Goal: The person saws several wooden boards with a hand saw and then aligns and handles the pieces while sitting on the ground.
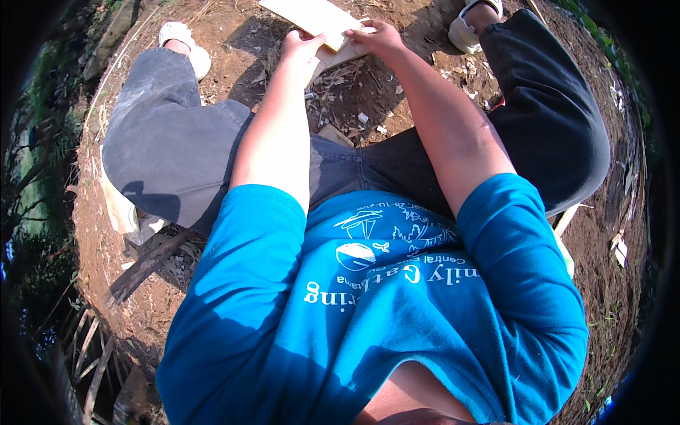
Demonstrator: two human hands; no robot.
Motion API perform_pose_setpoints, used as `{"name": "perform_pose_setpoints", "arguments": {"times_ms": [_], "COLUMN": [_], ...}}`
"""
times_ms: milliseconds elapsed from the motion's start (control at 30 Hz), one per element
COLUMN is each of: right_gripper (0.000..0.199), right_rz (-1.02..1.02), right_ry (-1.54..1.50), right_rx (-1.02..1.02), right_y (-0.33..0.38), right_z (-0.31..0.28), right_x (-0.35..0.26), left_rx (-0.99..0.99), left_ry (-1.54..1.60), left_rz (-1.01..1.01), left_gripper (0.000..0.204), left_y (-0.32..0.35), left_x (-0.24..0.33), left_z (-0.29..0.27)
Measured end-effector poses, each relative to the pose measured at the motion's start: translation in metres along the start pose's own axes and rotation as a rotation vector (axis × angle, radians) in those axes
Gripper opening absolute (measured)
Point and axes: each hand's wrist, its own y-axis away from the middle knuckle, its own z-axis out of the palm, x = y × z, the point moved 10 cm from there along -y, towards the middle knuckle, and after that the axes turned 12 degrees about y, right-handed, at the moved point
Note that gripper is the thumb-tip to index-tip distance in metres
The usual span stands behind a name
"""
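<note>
At the top of the view, both my arms reach out in front of me to a pale, flat wooden board (pixel 315 15). My left hand (pixel 301 47) grips the board's near left edge, with the thumb lying on its upper face. On the other side my right hand (pixel 382 39) is closed at the near right corner, its fingertips pinching the edge. Beneath the board a second pale piece of wood (pixel 329 62) slants across; whether the two touch is hard to make out. The far end of the board runs out of view.
Wood chips (pixel 363 117) and shavings litter the brown dirt between my spread legs. A dark stick (pixel 149 265) lies by my left thigh, close to a pale wood piece (pixel 120 205). My light shoes (pixel 464 32) rest on the ground. Green plants border the left side.
</note>
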Motion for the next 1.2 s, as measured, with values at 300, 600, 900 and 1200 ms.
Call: {"name": "perform_pose_setpoints", "arguments": {"times_ms": [300, 600, 900, 1200], "right_gripper": [0.078, 0.068, 0.064, 0.062], "right_rz": [-0.019, -0.056, -0.051, -0.053], "right_ry": [0.256, 0.104, 0.084, 0.089], "right_rx": [0.077, 0.092, 0.062, 0.092], "right_y": [-0.004, -0.022, 0.005, -0.001], "right_z": [-0.008, -0.002, -0.004, -0.003], "right_x": [-0.008, 0.012, -0.012, -0.009], "left_rx": [0.024, 0.021, 0.060, 0.021], "left_ry": [-0.168, -0.043, -0.024, -0.055], "left_rz": [0.001, 0.029, -0.011, 0.018], "left_gripper": [0.070, 0.068, 0.090, 0.087], "left_y": [-0.035, -0.042, -0.022, -0.015], "left_x": [-0.028, -0.036, -0.026, -0.018], "left_z": [-0.017, -0.009, -0.011, -0.003]}}
